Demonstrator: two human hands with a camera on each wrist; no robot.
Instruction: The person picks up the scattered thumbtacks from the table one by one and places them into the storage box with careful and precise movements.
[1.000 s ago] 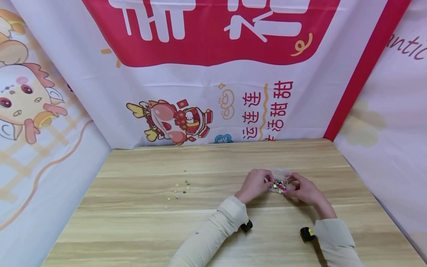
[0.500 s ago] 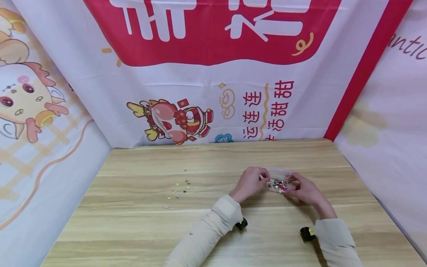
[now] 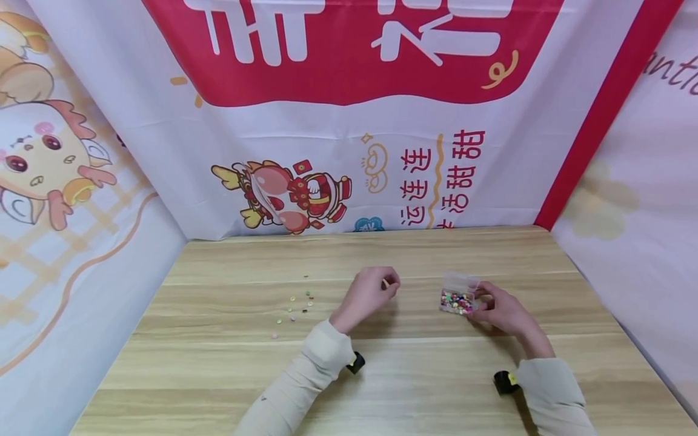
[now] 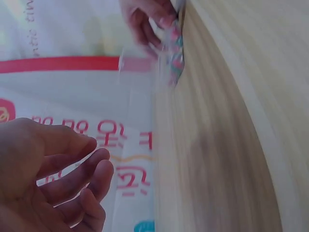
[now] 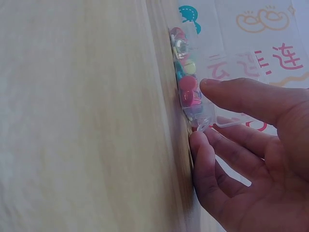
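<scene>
A small clear plastic box (image 3: 444, 309) stands on the table with its transparent lid (image 3: 460, 281) raised. Small, shiny, colourful button-like pieces (image 5: 188, 83) fill it. My right hand (image 3: 506, 312) holds the box at its right end, thumb on one side and fingers by the hinge in the right wrist view. To the left of the box, my left hand (image 3: 366, 295) is above the table, its fingers loosely bent. In the left wrist view, thumb and fingertips (image 4: 100, 155) come close together and I see nothing between them.
Several tiny loose pieces (image 3: 292, 318) lie scattered on the left half of the wooden table (image 3: 414, 387). Printed cloth (image 3: 305, 139) hangs behind the table, with more cloth at both sides. A black wrist device (image 3: 355, 363) sits at the left cuff, another (image 3: 506, 383) at the right.
My left hand has left the box and moved left across the table. A green piece now shows at the box's left end. The right hand still holds the box in place.
</scene>
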